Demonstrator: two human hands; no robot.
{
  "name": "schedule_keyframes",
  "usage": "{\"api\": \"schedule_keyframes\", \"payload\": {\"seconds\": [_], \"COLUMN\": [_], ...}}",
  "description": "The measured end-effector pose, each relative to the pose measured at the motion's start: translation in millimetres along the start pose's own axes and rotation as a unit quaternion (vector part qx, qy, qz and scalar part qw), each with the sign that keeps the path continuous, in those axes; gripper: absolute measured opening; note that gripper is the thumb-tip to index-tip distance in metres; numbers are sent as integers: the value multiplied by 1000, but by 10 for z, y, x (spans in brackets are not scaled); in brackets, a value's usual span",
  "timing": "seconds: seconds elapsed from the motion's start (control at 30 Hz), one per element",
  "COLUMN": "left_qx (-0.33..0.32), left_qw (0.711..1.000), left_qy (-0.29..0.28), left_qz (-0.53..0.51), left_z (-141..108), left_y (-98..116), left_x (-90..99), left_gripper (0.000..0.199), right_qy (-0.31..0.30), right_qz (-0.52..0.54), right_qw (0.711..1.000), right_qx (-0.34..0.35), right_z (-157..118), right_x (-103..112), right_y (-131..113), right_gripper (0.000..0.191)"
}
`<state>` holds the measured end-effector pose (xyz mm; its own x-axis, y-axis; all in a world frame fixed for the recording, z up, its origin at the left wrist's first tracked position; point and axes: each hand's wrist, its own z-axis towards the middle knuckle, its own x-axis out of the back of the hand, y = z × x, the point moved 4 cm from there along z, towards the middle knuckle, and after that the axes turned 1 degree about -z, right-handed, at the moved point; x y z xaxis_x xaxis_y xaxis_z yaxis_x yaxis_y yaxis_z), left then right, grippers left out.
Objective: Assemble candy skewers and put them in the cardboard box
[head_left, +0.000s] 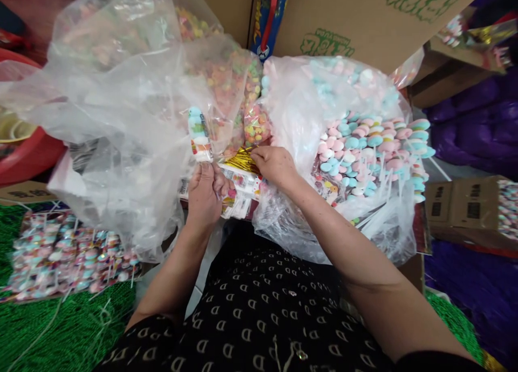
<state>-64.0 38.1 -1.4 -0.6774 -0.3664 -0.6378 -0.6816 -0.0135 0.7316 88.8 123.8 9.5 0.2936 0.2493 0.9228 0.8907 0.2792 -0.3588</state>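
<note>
Nearest to us, at the bottom centre of the frame, is our black patterned shirt [243, 307]. Above it, just left of centre, our left hand [204, 186] is closed, gripping the lower end of a clear-wrapped marshmallow candy [199, 132] in blue, white and orange, which stands roughly upright above our fingers. Near the centre, our right hand [275, 164] has its thumb and fingers pinched together at the gold twist ties [238, 160]; we cannot tell whether a tie is between them. Printed cards [246, 182] lie between our hands, just below the ties.

In the lower left, wrapped marshmallow lollipops [73, 253] lie in a flat group by shiny green strands [60, 334]. Right of centre, pink, blue and white marshmallow lollipops [364, 140] fill an open clear plastic bag [283, 221]. From the left edge towards the centre spreads a large translucent bag [121, 118], and a bag of colourful small candies [257, 124] sits beyond our hands. A red tub [28, 161] shows at the left edge, and an open carton [461, 204] at the right.

Farther off, at the top, we see a cardboard box with green print [364, 26] and a blue packet [271, 15]; purple bundles [477, 107] fill the upper right.
</note>
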Motion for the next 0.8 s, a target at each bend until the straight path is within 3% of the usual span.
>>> {"api": "schedule_keyframes", "payload": {"seconds": [0.13, 0.27, 0.47, 0.57, 0.7, 0.8], "left_qx": [12, 41, 45, 36, 32, 55], "left_qw": [1000, 999, 998, 998, 997, 994], "left_qy": [-6, 4, -22, -38, -48, -58], "left_qz": [10, 21, 33, 38, 49, 79], "left_z": [-14, -37, -47, -40, -44, -67], "left_y": [-5, -26, -79, -109, -149, -216], "left_x": [3, -25, -109, -125, -157, -231], "left_gripper": [38, 36, 37, 38, 38, 36], "right_qy": [44, 74, 39, 52, 94, 106], "right_qz": [114, 256, 423, 446, 435, 478], "right_qw": [992, 963, 899, 886, 888, 866], "right_qx": [-20, -49, -106, -112, -114, -102], "right_z": [-36, -62, -147, -226, -387, -551], "right_x": [-15, -85, -170, -145, -52, 28], "right_y": [144, 265, 362, 404, 415, 308], "right_gripper": [27, 24, 17, 28, 13, 20]}}
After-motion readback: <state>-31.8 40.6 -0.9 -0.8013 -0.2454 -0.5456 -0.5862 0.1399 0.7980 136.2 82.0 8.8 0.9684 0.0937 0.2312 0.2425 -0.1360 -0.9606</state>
